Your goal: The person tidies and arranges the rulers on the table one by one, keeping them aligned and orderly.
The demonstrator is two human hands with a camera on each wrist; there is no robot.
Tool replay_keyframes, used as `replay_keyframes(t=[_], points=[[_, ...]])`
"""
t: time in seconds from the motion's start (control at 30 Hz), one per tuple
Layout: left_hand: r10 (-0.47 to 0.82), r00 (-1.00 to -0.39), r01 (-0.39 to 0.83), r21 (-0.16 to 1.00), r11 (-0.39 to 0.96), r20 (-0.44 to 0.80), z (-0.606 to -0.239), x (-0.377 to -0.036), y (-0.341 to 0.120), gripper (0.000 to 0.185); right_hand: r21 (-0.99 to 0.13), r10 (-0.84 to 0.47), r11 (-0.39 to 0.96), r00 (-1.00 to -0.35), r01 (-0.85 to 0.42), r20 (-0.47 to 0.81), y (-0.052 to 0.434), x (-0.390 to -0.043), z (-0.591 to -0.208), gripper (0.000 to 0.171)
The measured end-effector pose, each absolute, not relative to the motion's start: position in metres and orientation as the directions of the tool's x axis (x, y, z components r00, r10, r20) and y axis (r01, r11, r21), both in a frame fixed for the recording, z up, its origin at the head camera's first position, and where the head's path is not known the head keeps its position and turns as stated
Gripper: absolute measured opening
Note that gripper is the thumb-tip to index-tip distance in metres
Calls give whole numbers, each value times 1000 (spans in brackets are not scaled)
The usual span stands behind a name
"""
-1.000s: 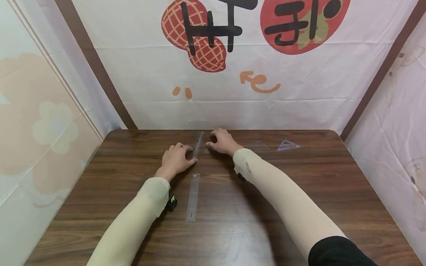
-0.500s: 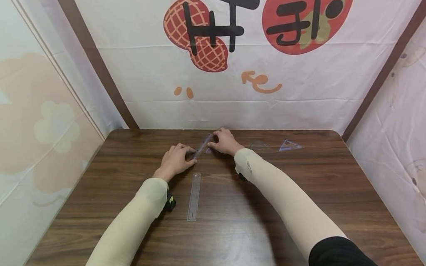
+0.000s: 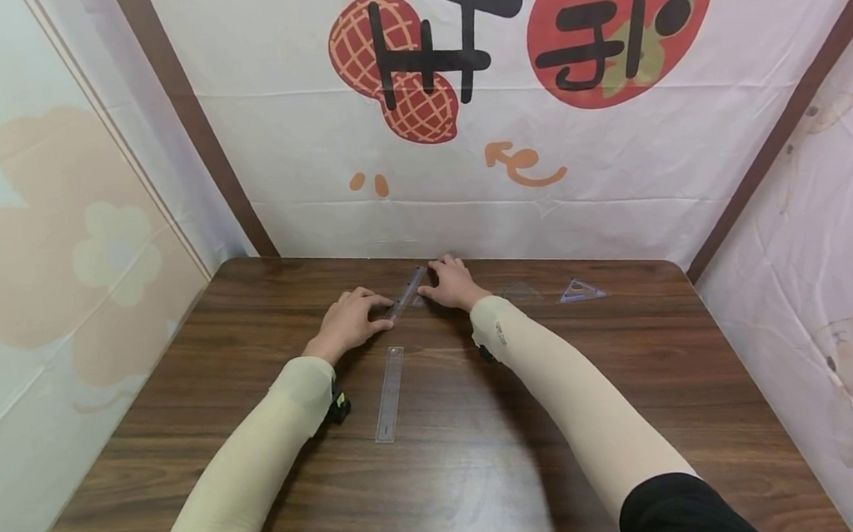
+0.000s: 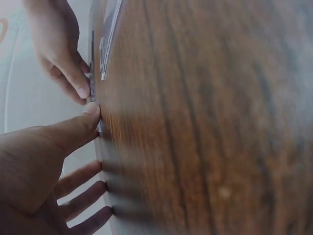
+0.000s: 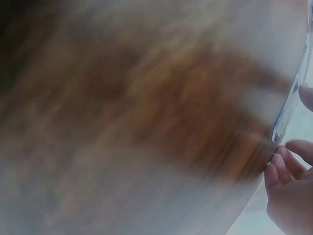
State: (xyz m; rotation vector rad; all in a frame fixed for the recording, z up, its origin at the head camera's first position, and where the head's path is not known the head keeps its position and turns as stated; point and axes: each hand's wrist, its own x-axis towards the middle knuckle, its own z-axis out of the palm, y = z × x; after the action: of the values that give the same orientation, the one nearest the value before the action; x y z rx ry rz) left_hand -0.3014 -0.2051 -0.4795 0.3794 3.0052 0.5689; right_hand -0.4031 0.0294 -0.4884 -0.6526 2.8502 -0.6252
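In the head view a narrow clear ruler with a bluish tint lies slanted near the back edge of the table. My left hand pinches its near end between thumb and fingers; the left wrist view shows the thumb on it while the other fingers spread over the wood. At the far end is my right hand, fingers loosely bent, fingertips right beside the ruler. A small clear piece shows partly under the right thumb. Closer to me lies a second, wider clear ruler, flat and untouched.
Right of the right hand lie a faint transparent protractor-like piece and a blue-edged set square. The brown wooden table ends at a printed cloth backdrop, close behind both hands. Cloth also hangs at both sides.
The slanted ruler's far end has swung right, toward the right hand, while the left hand keeps its near end. Both hands have hardly moved. The nearer ruler lies as before.
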Motion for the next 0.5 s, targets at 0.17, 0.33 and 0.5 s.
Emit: replay_keyframes(t=[0.17, 0.33, 0.5], points=[[249, -968, 226, 365, 903, -15, -478, -302, -204, 51, -405, -436, 835, -897, -373, -75, 27, -402, -487, 75], [255, -967, 233, 363, 902, -13, -477, -301, -203, 50, -390, -429, 847, -898, -361, -101, 25, -401, -485, 75], [245, -970, 225, 360, 905, -9, -477, -302, -203, 49, -401, -435, 841, -895, -363, -101, 25, -402, -486, 74]])
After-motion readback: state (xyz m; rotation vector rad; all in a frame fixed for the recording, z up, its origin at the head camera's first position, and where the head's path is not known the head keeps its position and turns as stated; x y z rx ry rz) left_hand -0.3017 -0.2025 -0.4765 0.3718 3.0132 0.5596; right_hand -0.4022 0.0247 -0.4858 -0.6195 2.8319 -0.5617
